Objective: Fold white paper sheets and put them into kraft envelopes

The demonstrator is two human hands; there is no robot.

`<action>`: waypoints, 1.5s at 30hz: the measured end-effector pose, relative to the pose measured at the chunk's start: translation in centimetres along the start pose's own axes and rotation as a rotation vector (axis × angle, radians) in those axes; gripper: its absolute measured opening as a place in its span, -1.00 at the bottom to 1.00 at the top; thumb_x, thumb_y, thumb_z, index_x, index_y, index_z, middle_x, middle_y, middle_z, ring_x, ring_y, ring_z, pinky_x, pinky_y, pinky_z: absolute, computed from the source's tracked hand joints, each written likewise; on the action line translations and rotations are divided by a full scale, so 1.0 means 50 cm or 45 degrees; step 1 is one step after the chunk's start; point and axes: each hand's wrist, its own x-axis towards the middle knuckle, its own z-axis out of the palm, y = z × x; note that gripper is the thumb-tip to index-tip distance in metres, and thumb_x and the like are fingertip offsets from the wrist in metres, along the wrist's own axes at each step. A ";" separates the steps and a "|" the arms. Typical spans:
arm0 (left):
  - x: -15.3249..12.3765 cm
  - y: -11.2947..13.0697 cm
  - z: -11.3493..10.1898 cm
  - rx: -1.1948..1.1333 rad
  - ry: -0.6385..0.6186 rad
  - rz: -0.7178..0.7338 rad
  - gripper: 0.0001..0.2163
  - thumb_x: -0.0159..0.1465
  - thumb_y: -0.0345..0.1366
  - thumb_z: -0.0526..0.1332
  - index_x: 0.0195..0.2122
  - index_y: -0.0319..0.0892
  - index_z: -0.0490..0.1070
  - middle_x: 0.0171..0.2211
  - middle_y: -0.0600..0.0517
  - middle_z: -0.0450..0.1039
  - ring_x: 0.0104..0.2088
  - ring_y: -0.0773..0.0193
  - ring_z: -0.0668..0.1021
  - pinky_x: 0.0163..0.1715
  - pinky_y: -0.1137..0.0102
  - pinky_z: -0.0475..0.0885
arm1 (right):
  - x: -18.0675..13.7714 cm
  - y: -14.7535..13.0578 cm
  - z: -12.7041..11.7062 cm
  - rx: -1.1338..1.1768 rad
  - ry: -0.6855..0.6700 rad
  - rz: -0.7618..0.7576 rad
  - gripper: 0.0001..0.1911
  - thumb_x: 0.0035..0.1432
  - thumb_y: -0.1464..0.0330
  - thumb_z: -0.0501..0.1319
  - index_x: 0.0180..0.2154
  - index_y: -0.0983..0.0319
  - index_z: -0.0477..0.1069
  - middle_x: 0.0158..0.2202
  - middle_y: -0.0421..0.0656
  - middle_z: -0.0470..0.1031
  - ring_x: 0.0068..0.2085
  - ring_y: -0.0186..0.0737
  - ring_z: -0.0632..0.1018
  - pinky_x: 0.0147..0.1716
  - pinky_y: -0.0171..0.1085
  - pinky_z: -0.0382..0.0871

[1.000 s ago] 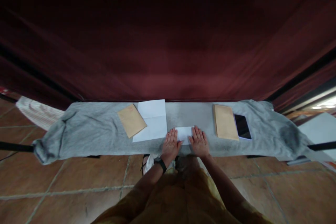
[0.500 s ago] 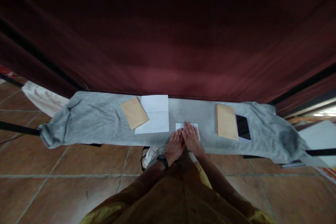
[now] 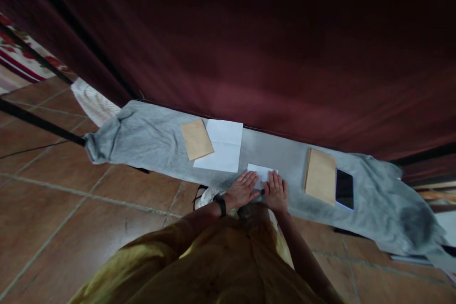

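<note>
A small folded sheet of white paper (image 3: 261, 170) lies flat on the grey cloth near its front edge. My left hand (image 3: 242, 191) rests flat over the paper's left side, with fingers stretched and a dark band on the wrist. On the right side of the paper, my right hand (image 3: 276, 194) lies flat too, palm down and fingers extended. A strip of the paper shows between the two hands; its lower part is partly hidden by them. Neither hand grips anything.
Left of my hands, a brown envelope (image 3: 197, 139) overlaps a larger creased white sheet (image 3: 224, 145). To the right lie a stack of brown envelopes (image 3: 320, 175) and a phone (image 3: 345, 189). The grey cloth (image 3: 153, 145) covers a narrow bench before a dark red curtain (image 3: 249, 80).
My hands have slid apart across the folded paper, uncovering its middle. The camera view has tilted, so the bench now slopes down to the right. The envelopes, large sheet and phone stay put.
</note>
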 end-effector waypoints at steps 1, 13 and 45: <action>0.016 0.001 0.001 0.003 -0.002 -0.010 -0.43 0.46 -0.05 -0.05 0.37 -0.33 0.10 0.40 -0.23 0.09 0.42 0.10 0.10 0.41 0.14 -0.07 | -0.001 0.000 0.002 0.005 0.010 -0.005 -0.40 0.44 0.22 -0.09 0.39 0.34 0.08 0.39 0.12 0.15 0.34 0.10 0.25 0.30 0.10 0.01; 0.044 -0.025 0.035 0.029 0.051 -0.093 -0.31 0.40 0.12 0.01 0.37 -0.32 0.10 0.42 -0.28 0.02 0.43 0.00 0.08 0.40 0.06 -0.08 | -0.003 0.010 0.000 -0.009 -0.032 -0.038 -0.38 0.44 0.20 -0.12 0.39 0.38 0.06 0.37 0.16 0.17 0.32 0.12 0.25 0.28 0.12 0.03; 0.064 0.036 -0.135 0.476 0.208 -0.009 -0.46 0.40 -0.42 -0.02 0.41 -0.13 0.06 0.43 -0.07 0.04 0.45 0.05 0.01 0.38 -0.09 0.00 | 0.117 0.070 -0.143 0.682 0.142 -0.230 -0.73 0.41 0.29 -0.01 -0.12 0.16 0.45 -0.10 -0.06 0.52 -0.03 -0.12 0.53 0.03 -0.08 0.44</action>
